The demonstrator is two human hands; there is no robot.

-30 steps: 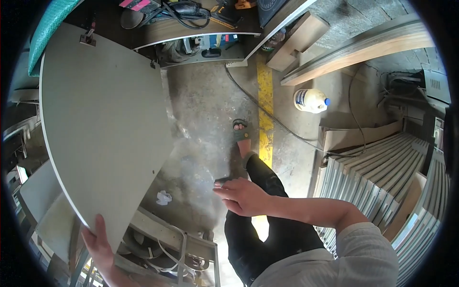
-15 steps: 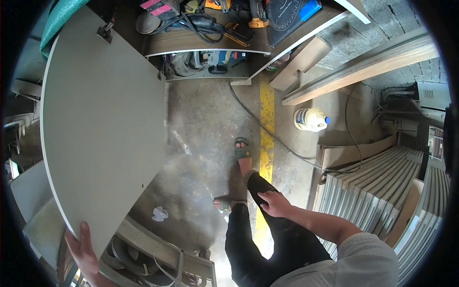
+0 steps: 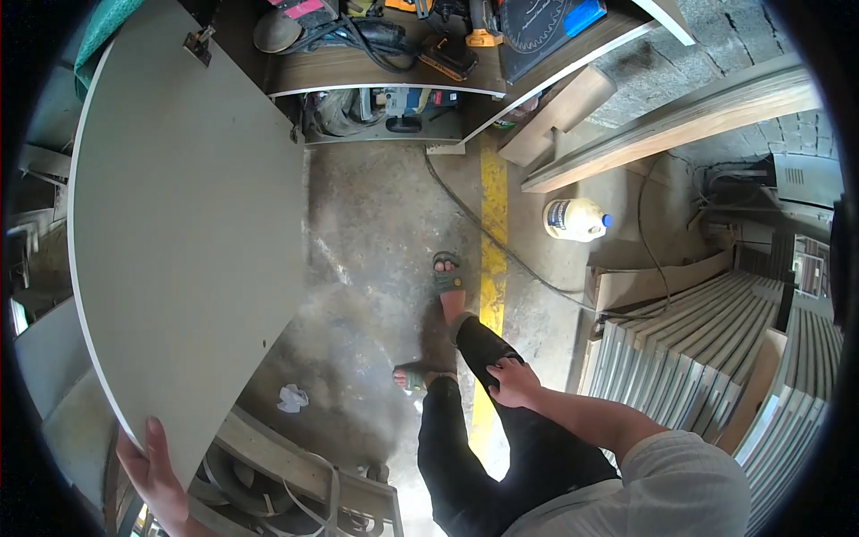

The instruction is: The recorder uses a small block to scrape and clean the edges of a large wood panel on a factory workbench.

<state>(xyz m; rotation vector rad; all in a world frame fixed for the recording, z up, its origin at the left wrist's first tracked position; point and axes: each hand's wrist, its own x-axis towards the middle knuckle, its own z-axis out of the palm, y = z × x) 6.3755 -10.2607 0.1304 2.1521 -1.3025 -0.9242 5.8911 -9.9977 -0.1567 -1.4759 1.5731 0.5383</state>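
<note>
Nearest to us, our left hand grips the bottom edge of a large grey panel, thumb laid up over its near face and fingers hidden behind it, so it is clamped on the board rather than spread. Our right hand rests loosely curled on the dark trouser leg at the thigh, holding nothing and well apart from the board. The panel rises up and away from the left hand toward the upper left, its long axis running from that grip near the lower edge of the view to a small metal hinge at its far top corner; its right edge slants across the concrete floor. So the board lies wholly to our left, with the left hand on it and the right hand across our body from it. We count one panel in hand, one hinge on it, and two sandalled feet below us beside one yellow floor stripe. A crumpled white scrap lies on the floor near the panel's lower edge. To the right, a stack of grey boards stands on edge, too many to count surely. Farther off lies one white jug with a blue cap, on its side. Farthest, a shelf carries power tools and cables, and long timber lengths lean along the wall.
</note>
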